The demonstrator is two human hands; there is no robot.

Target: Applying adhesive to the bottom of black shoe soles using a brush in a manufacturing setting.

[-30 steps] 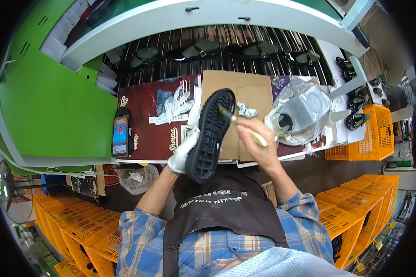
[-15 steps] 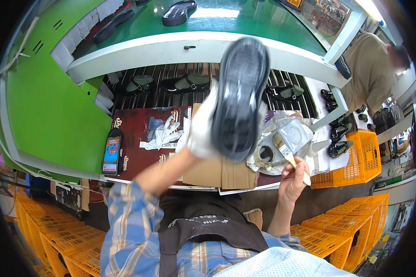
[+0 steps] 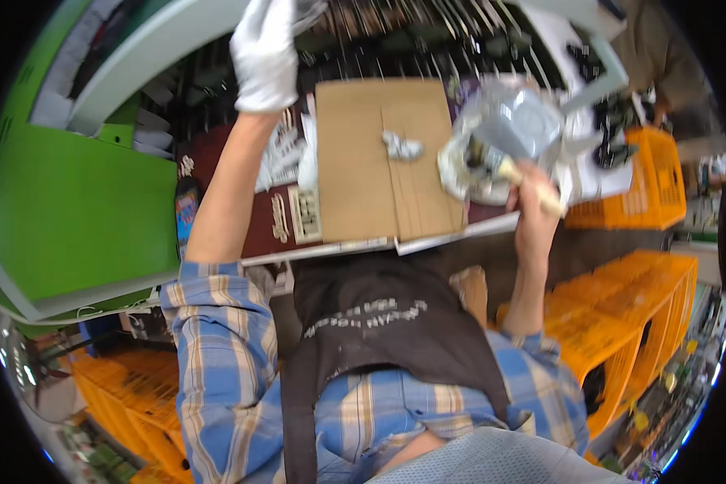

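My left hand (image 3: 266, 60), in a white glove, reaches far up to the top edge of the picture. Its fingertips are cut off there, and a blurred greyish thing (image 3: 307, 13) shows beside them. Whether that hand holds anything cannot be made out. My bare right hand (image 3: 534, 206) is closed round the pale handle of a brush (image 3: 507, 169). The brush's head is at the dark mouth of a small pot (image 3: 477, 155), which stands in crumpled plastic. A clear plastic tub (image 3: 521, 125) sits just behind the brush.
A cardboard sheet (image 3: 355, 161) with a crumpled whitish scrap (image 3: 402, 146) covers the middle of the bench. White gloves (image 3: 282, 157) and a dark bottle (image 3: 187, 211) are at left. Dark shoes (image 3: 613, 145) and an orange crate (image 3: 657, 181) stand at right. A white beam (image 3: 157, 56) crosses the upper left.
My left hand has swung up and left, away from the middle. The black shoe sole it held is no longer clearly visible. My right hand's brush has moved to the pot. The whole view has shifted.
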